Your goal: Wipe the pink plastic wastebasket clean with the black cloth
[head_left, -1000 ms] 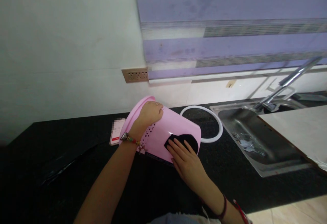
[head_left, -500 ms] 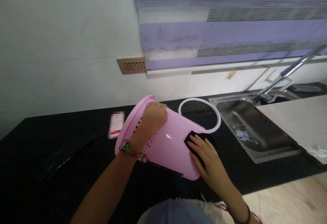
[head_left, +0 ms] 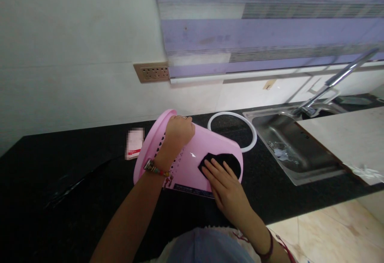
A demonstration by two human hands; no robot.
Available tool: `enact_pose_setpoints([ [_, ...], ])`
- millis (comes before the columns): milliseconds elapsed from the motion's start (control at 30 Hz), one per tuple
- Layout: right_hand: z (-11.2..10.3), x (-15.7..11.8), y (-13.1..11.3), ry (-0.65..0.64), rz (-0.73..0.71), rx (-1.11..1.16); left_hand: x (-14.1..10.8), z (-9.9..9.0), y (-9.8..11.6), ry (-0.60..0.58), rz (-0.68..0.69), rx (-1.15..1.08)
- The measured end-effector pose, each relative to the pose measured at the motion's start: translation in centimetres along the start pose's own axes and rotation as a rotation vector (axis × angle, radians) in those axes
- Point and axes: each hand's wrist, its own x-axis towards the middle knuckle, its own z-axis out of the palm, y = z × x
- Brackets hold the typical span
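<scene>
The right hand (head_left: 230, 195), spread flat, has moved the black cloth (head_left: 230, 158) from the base edge back onto the side of the pink bin (head_left: 207, 138), so wiping seems unfinished. Apart from it, the left hand (head_left: 179, 131), curled, presses near the rim; whether it grips, I cannot tell. The bin lies tilted over the bench (head_left: 258, 199).

Pink perforated bin (head_left: 195, 151), on its side on black worktop (head_left: 264, 199); left hand (head_left: 180, 130) closed over its upper side, near the rim. Black cloth (head_left: 231, 162), pressed flat against the bin under the right hand (head_left: 226, 185). White ring (head_left: 254, 129), just behind the bin. Phone (head_left: 135, 143), beside the rim. Steel sink (head_left: 295, 151) with chrome faucet (head_left: 339, 79), to the right. Socket plate (head_left: 152, 72), on the wall.
</scene>
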Motion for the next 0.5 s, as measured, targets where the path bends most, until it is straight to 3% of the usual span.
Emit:
enact_pose_setpoints([
  [133,-0.5,-0.4,0.5,-0.007,-0.008,-0.037,-0.3,-0.3,0.1,-0.002,-0.026,-0.013],
  [333,-0.2,1.3,-0.1,0.067,0.041,-0.042,-0.7,-0.3,0.1,0.010,-0.028,-0.028],
  [500,-0.5,0.8,-0.1,0.038,-0.023,-0.040,-0.7,-0.4,0.1,0.006,-0.043,-0.029],
])
